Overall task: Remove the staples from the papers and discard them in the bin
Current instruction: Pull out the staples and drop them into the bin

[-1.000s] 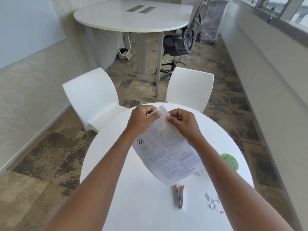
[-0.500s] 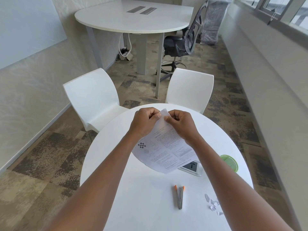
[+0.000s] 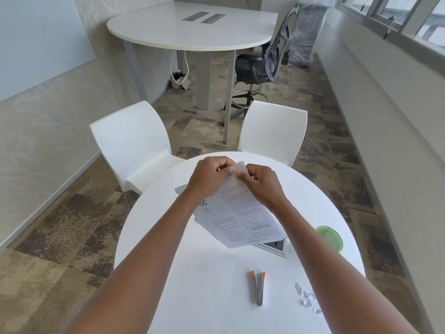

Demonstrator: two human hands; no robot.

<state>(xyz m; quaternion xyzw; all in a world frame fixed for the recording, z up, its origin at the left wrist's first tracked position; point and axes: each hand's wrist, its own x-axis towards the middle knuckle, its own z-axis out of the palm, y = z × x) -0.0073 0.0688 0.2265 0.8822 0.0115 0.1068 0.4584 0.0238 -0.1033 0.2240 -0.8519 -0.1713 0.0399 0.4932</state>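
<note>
Both hands pinch the top corner of the papers [image 3: 240,213] over the far half of the round table [image 3: 168,273]. Left hand [image 3: 209,177]: fingers curled closed, thumb and forefinger nipping the corner from the left. Right hand [image 3: 260,184]: likewise closed, its fingertips [image 3: 239,175] pressed on the same corner from the right. The hands nearly touch, with only a small flap of paper between them.

Change: a second ago the sheets hung steeply from the raised hands; now the hands are lower and the papers lie flatter, their lower edge close to the table and partly covering a white device [image 3: 277,247]. Judgement: the person appears to be working a staple loose by hand, and the step is not finished.

Left to right along the near part of the table: a grey tool with orange tips [image 3: 258,288], untouched, probably the staple remover; then torn paper scraps [image 3: 307,297] near the right edge. A green round item [image 3: 330,238] sits at the right edge, possibly the bin, though the arm cuts it off.

Hidden: the staple itself cannot be seen, being covered by the fingers or too small. Whether it is still in the papers cannot be told.
</note>
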